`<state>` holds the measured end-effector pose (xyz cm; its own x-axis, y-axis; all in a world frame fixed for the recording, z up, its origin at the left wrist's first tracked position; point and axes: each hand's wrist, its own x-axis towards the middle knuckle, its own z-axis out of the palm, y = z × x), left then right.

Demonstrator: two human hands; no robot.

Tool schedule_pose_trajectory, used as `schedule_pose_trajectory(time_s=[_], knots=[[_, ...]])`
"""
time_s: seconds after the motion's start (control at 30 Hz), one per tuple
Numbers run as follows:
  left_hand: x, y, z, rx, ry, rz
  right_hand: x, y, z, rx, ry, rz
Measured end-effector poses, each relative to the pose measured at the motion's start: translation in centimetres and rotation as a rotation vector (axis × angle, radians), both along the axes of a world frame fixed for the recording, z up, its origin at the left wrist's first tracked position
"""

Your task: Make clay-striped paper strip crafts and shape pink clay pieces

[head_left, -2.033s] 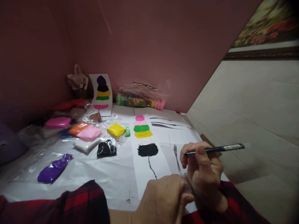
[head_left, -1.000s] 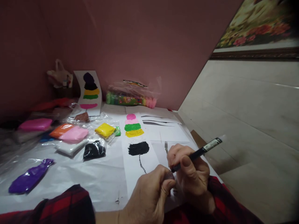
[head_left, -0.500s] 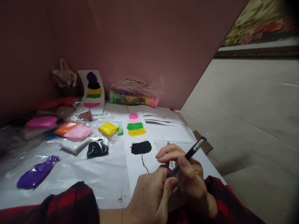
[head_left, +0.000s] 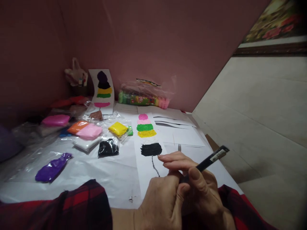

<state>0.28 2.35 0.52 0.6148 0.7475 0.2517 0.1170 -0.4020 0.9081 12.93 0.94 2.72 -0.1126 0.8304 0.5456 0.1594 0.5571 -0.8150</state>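
A black pen points up to the right between my two hands. My left hand is closed around its lower end, thumb on top. My right hand holds the pen's middle between thumb and fingers, with two fingers stretched out to the left. Just beyond them lies a white paper strip bearing pink, green, yellow, white and black textured bands. A thin dark twisted line runs down from the black band. Behind my right hand, the tines of a fork show.
Bags of purple, black, yellow and other coloured clay lie at the left. A finished-looking banded sheet leans on the pink wall. Beside it rests a clear pack of coloured sticks. White papers lie at the right.
The view has shifted, so the table's things appear farther right and the clay bags slightly higher. Both hands keep hold of the pen, which now tilts lower toward the right.
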Motion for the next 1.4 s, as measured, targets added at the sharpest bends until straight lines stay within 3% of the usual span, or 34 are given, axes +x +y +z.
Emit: schedule_pose_trajectory(time_s=[0.33,0.53,0.67,0.83,1.4], knots=[[-0.2,0.1,0.4,0.163,-0.168,-0.023,-0.2,-0.6,0.0,-0.027,0.026,0.075],[0.3,0.7,0.2,0.065,-0.056,0.073,0.8,0.6,-0.3,-0.03,0.07,0.018],[0.5,0.9,0.0,-0.004,-0.069,0.035,0.8,1.4,-1.1,0.022,0.238,-0.082],[0.4,0.8,-0.1,-0.026,-0.098,0.001,0.8,1.6,-1.2,0.103,0.262,-0.178],[0.3,1.0,-0.2,-0.06,-0.208,-0.032,0.4,1.2,-0.6,0.095,0.253,-0.051]])
